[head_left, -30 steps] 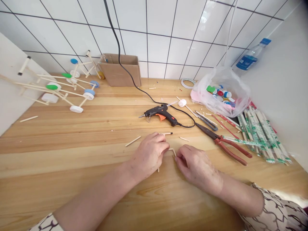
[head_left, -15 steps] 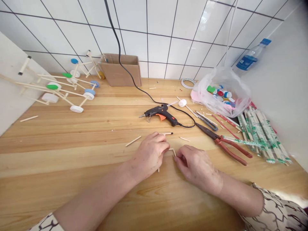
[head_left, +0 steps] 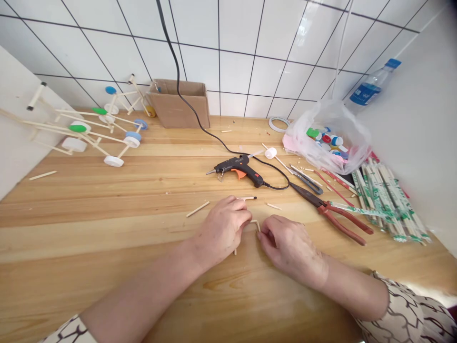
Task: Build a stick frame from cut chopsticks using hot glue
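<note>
Low over the wooden table, my left hand (head_left: 224,228) is closed on a small piece made of wooden sticks; most of it is hidden under the fingers. A stick end with a black tip (head_left: 250,197) shows beyond the knuckles, and another end shows below the palm. To the right, my right hand (head_left: 289,247) pinches a short wooden stick (head_left: 259,226), which meets the left hand's piece at an angle. Beyond the hands lies a black glue gun (head_left: 239,166) with an orange trigger. Loose stick pieces (head_left: 197,209) lie close by.
Stick-and-bottle-cap models (head_left: 103,124) stand at the left, beside a cardboard box (head_left: 182,105). At the right are red-handled pliers (head_left: 332,214), a utility knife (head_left: 307,180), wrapped chopsticks (head_left: 391,200), a plastic bag (head_left: 350,143) of bottle caps and a bottle (head_left: 371,85). A black cord (head_left: 194,112) hangs across.
</note>
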Action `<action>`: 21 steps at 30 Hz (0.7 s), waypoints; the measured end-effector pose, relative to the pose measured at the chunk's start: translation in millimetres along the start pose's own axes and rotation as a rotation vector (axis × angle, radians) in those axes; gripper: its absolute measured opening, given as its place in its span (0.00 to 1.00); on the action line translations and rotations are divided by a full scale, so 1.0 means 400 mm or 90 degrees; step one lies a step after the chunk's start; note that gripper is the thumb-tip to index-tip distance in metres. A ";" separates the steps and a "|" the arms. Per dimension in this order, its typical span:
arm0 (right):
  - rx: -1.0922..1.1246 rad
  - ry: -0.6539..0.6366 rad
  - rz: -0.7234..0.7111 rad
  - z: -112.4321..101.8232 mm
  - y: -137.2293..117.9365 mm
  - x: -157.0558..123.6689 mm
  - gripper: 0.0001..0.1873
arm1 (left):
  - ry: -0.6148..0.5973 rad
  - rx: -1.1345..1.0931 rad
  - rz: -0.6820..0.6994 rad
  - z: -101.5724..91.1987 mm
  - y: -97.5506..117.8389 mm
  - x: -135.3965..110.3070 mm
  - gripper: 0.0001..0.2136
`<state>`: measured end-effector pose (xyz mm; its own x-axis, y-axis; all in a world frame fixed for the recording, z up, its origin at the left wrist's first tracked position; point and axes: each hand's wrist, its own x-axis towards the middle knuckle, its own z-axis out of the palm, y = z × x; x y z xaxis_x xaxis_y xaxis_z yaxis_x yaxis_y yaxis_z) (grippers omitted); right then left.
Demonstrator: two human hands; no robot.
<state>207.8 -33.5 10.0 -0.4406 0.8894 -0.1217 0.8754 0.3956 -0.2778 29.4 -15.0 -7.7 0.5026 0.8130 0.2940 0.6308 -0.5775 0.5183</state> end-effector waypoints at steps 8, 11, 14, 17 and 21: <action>0.003 -0.017 0.009 -0.005 0.001 -0.001 0.06 | -0.007 -0.004 -0.006 -0.004 0.003 0.000 0.13; 0.007 -0.019 0.006 -0.004 0.003 -0.001 0.06 | -0.010 -0.004 -0.012 -0.005 0.003 -0.001 0.13; 0.005 -0.018 0.003 -0.003 0.003 0.000 0.06 | -0.013 0.003 -0.010 -0.004 0.003 -0.001 0.12; 0.003 -0.016 0.001 -0.003 0.002 0.001 0.06 | -0.006 0.008 -0.004 -0.002 0.002 0.000 0.13; 0.003 -0.009 -0.003 -0.003 0.002 0.002 0.06 | -0.001 0.003 -0.002 0.000 0.000 0.001 0.13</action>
<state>208.4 -32.1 10.7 -0.4478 0.8840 -0.1344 0.8721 0.3987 -0.2836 29.5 -14.8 -7.5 0.5013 0.8149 0.2909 0.6355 -0.5749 0.5154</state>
